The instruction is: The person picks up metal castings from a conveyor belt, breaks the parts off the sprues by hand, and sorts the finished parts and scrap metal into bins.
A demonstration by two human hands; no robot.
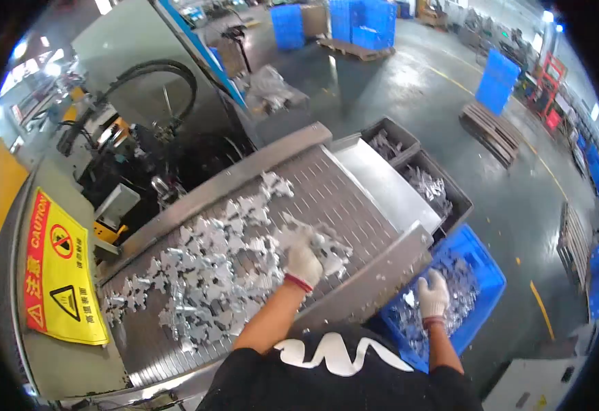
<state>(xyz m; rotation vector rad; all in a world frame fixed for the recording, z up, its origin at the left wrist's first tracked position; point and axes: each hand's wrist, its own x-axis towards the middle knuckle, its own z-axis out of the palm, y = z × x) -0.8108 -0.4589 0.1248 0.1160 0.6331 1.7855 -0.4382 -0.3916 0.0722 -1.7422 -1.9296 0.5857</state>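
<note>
The heap of metal castings (210, 253) lies mostly to the left of the left hand (305, 264), spread over a slatted conveyor belt (340, 198) whose long axis runs from near left to far right. The heap stretches roughly along that line, with its right end at the fingers. The left hand is by far the nearer one, reaching over the castings there; blur hides its grip, so whether it holds one cannot be told.

The right hand (434, 296) is across the belt's near rail, to the right, inside a blue crate (492, 284) and above the smaller-looking metal pieces (460, 281) lying in it. Its thumb stands apart from the fingers, and no piece shows between them.

Counted: two hands, both in white gloves; one blue crate beside the belt; two dark bins, one farther (409, 140) and one nearer (458, 198), both holding metal parts; one pale metal plate (381, 181) between belt and bins; one yellow caution sign (67, 267) at left. The castings overlap too much for a sure count, as do the pieces in the crate.
</note>
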